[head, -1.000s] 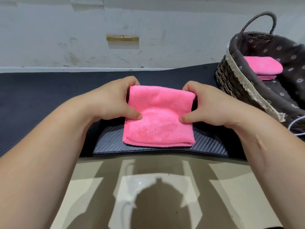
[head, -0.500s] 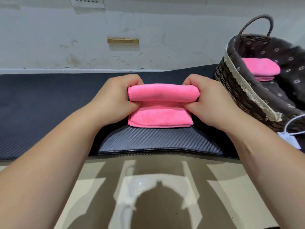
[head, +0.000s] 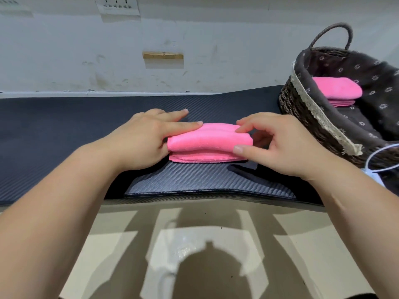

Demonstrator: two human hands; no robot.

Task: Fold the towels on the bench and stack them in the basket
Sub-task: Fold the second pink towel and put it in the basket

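A pink towel, folded into a thick narrow bundle, lies on the black bench in the middle of the view. My left hand rests on its left end with straight fingers laid across the top. My right hand pinches its right end, forefinger on top and thumb at the front lower edge. At the right stands a dark wicker basket with a flowered lining. Folded pink towels lie stacked inside it.
A white cable with a small white plug lies on the bench by the basket's front. A white wall with a wooden block runs behind the bench. Tiled floor lies below the bench's front edge.
The towel's near half has been folded away over the far half, leaving a narrower, thicker bundle. My left fingers went from gripping to lying flat on top.
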